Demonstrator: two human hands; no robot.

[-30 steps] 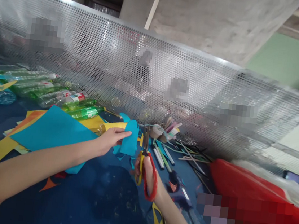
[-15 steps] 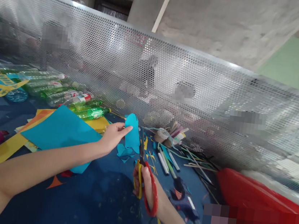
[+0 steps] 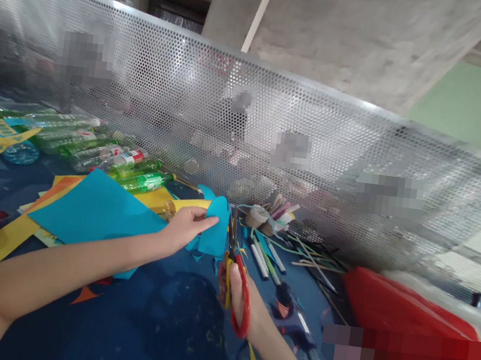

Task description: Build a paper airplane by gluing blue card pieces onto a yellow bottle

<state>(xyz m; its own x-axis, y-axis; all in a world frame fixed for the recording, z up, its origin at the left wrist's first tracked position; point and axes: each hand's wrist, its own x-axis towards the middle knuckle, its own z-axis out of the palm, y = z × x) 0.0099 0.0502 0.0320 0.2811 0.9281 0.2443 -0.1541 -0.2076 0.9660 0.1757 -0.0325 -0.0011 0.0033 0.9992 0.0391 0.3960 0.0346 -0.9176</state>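
Note:
My left hand [image 3: 188, 226] pinches a small turquoise paper piece [image 3: 215, 232] above the dark blue table [image 3: 147, 332]. My right hand [image 3: 244, 294] grips scissors [image 3: 235, 278] with red and yellow handles. Their blades point up along the right edge of the paper piece. Small turquoise offcuts lie under the piece. A large turquoise sheet [image 3: 92, 208] lies left of my left hand, over yellow and orange sheets [image 3: 0, 238].
Plastic bottles [image 3: 94, 153] lie in a row at the back left. Markers and sticks [image 3: 284, 255] and tape rolls [image 3: 269, 215] lie right of the scissors. A red object [image 3: 404, 311] fills the right. A perforated metal screen [image 3: 247, 122] stands behind the table.
The paper piece was lifted upright half a second ago and now sits lower again by the blades. The scissors have shifted slightly up and right.

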